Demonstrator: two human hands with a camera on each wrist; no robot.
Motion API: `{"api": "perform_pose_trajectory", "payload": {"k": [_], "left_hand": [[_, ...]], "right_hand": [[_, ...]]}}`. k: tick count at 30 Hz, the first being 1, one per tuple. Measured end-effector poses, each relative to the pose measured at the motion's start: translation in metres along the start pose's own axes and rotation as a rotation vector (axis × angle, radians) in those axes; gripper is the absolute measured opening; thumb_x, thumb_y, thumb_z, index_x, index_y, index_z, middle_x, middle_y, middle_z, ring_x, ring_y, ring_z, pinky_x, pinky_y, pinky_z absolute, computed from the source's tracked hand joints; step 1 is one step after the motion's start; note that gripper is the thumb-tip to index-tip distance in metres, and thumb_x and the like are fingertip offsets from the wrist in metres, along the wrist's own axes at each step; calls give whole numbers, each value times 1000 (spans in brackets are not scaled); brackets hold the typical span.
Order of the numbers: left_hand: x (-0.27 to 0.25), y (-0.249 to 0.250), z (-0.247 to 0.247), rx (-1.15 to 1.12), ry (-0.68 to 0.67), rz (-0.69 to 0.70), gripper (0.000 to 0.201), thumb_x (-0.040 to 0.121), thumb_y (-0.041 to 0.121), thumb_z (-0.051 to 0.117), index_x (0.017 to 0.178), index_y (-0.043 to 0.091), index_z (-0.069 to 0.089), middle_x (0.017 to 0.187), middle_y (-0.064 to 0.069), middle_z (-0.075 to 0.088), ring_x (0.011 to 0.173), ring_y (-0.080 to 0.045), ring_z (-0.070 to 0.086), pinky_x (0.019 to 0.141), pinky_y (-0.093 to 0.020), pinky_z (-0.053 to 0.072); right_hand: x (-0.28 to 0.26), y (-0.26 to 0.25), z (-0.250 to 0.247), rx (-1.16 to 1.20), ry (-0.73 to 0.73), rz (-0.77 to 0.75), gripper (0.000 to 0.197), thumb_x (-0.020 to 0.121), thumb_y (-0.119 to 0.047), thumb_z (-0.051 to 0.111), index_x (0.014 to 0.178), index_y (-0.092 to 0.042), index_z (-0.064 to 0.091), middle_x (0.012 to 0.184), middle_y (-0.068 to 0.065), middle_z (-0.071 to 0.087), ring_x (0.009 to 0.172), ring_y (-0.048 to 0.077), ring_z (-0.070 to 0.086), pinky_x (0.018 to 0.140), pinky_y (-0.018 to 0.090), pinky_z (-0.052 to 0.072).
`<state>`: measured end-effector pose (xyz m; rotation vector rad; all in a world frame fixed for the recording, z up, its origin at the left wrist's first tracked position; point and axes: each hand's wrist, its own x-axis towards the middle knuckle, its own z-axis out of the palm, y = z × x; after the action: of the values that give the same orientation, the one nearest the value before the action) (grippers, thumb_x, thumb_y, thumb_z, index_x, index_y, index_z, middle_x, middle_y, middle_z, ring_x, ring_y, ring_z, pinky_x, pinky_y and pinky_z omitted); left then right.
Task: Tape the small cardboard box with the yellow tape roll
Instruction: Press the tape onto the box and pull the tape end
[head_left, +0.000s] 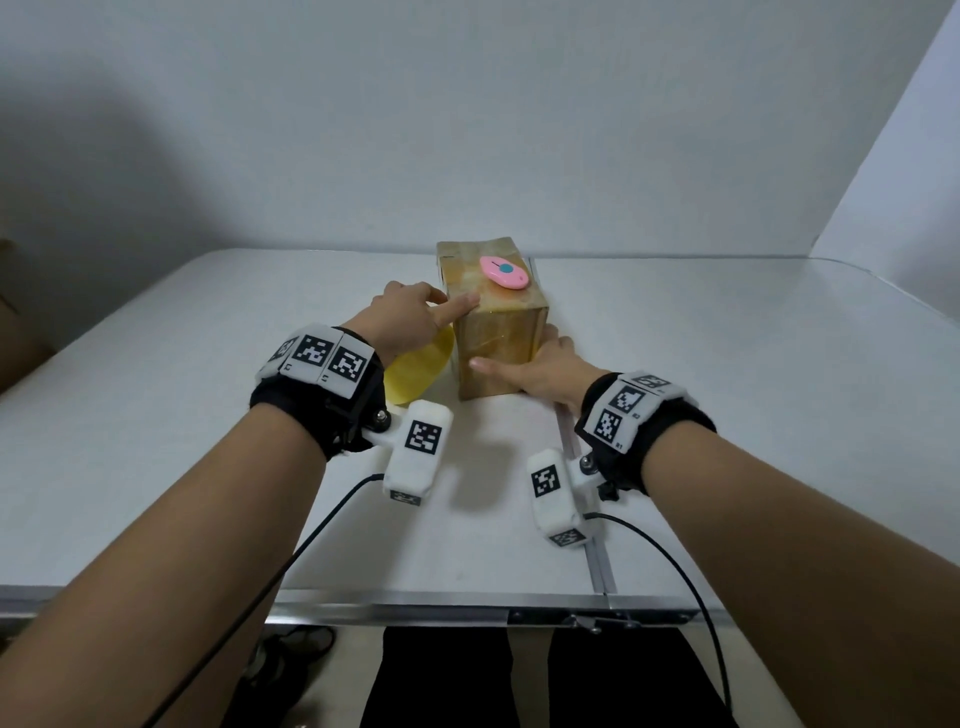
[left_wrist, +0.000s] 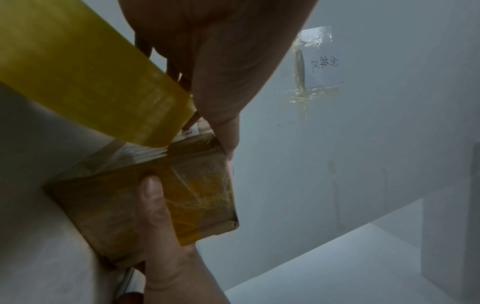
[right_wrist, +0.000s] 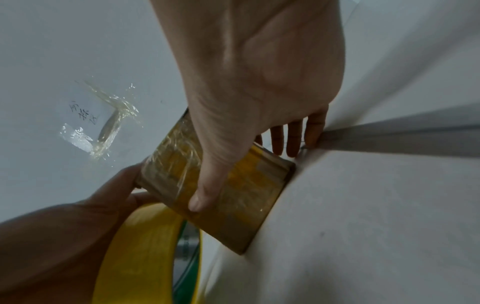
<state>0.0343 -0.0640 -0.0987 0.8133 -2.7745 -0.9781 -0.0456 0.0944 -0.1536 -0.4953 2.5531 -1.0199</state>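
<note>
Box (head_left: 493, 322) upright mid-table, pink cutter (head_left: 504, 272) loose on top. Right hand (head_left: 540, 371) flat, bracing front. Left hand (head_left: 402, 322) holds tape roll (head_left: 415, 371), finger pressing edge. Risk: tilting box drops cutter.

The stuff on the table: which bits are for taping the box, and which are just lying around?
For the job:
- small cardboard box
- yellow tape roll
- left hand and right hand, both on the box

Just there:
- pink cutter, lying on the box
- taped paper note on the wall
</note>
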Motion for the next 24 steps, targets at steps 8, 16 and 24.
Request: {"api": "perform_pose_trajectory", "payload": {"k": [8, 16, 24], "left_hand": [[-5, 3, -1, -26, -18, 1, 77, 84, 72, 43, 140, 20, 50, 150, -13, 38, 133, -35, 43, 108, -48, 38], [-8, 3, -2, -55, -30, 9, 75, 84, 70, 46, 139, 19, 51, 149, -12, 40, 133, -33, 44, 109, -48, 36], [-11, 6, -4, -75, -30, 1, 74, 85, 69, 46, 139, 19, 52, 146, -13, 46, 132, -34, 45, 109, -47, 37]], "right_hand": [[-7, 0, 0, -86, 36, 12, 113, 59, -60, 80, 147, -14, 26, 140, 10, 36, 134, 29, 40, 111, 46, 38], [8, 8, -6, 190, -68, -25, 124, 35, -72, 83, 139, -19, 42, 130, 5, 59, 112, 22, 65, 97, 41, 55], [-6, 3, -26, 347, -206, -13, 69, 77, -8, 80, 137, -7, 47, 127, 13, 63, 99, 24, 71, 85, 31, 61]]}}
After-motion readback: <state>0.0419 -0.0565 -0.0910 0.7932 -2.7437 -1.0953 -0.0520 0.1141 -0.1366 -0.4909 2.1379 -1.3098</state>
